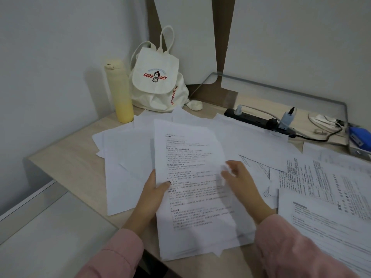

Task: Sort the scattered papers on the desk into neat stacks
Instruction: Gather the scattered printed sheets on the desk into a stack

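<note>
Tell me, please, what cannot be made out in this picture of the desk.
All in the head view.
Print on the held sheaf: too small and soft to read.
Fingertips of the right hand: blurred by motion, so its grip is unclear.
Fingers of the left hand: hidden under the sheaf.
The blue object: cut off by the right edge.
The printed sheets at right: cut off by the frame edges.

White walls [50, 57], light wood desk [66, 163] in corner, brown panel [222, 37] behind

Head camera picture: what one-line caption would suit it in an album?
Left hand grips a printed stack while the right hand touches it, loose sheets scattered around.
</note>
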`<state>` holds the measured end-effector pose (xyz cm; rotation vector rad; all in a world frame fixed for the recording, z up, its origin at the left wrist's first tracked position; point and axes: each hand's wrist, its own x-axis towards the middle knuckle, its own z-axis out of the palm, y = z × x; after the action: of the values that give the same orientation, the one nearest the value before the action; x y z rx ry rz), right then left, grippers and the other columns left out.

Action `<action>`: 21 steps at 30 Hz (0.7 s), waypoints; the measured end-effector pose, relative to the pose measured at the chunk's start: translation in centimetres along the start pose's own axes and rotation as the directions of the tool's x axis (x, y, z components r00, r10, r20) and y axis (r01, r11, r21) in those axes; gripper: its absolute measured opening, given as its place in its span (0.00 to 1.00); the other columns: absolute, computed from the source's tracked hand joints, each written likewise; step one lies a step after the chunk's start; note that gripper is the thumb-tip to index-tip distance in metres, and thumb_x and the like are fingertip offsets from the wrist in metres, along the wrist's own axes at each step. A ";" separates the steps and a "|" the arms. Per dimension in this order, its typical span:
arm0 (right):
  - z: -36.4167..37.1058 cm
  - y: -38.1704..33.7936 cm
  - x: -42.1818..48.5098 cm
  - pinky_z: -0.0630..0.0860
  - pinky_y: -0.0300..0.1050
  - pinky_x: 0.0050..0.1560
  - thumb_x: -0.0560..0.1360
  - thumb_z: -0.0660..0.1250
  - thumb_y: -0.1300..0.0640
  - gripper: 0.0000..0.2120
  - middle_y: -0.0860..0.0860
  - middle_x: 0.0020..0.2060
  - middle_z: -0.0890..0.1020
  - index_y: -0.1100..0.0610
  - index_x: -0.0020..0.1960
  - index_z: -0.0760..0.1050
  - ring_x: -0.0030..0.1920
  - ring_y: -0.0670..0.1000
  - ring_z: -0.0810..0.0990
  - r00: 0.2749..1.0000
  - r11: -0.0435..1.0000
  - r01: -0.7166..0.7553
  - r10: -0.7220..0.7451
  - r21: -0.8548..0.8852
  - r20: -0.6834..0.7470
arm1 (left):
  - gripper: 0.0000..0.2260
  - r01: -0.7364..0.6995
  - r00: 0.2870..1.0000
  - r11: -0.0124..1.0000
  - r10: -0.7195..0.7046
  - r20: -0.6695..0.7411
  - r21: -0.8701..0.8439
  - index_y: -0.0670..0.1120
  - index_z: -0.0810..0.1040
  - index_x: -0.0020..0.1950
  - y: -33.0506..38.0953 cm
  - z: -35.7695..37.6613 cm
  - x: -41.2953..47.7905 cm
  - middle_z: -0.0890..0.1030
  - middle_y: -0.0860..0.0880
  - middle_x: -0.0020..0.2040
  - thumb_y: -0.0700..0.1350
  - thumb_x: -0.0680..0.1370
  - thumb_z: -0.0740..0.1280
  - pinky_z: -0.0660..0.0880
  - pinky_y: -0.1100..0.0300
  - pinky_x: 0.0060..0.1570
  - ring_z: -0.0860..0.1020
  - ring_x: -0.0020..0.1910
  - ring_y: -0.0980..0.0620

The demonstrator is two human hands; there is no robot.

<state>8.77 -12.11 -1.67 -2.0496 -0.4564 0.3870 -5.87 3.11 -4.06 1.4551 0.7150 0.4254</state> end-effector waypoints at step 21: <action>-5.3 -3.7 -2.7 0.75 0.50 0.58 0.76 0.61 0.63 0.14 0.49 0.53 0.82 0.53 0.59 0.75 0.55 0.50 0.80 0.990 0.866 0.135 -0.140 0.482 -0.026 | 0.17 -0.378 0.921 0.926 0.375 -0.104 -0.015 0.48 0.70 0.57 8.1 2.3 -2.3 0.76 0.59 0.47 0.31 0.75 0.65 0.73 0.78 0.38 0.78 0.40 0.69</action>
<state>8.13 -15.66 4.39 -1.5186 -0.4559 0.3801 -4.78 0.64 4.28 1.5496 0.4990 0.8084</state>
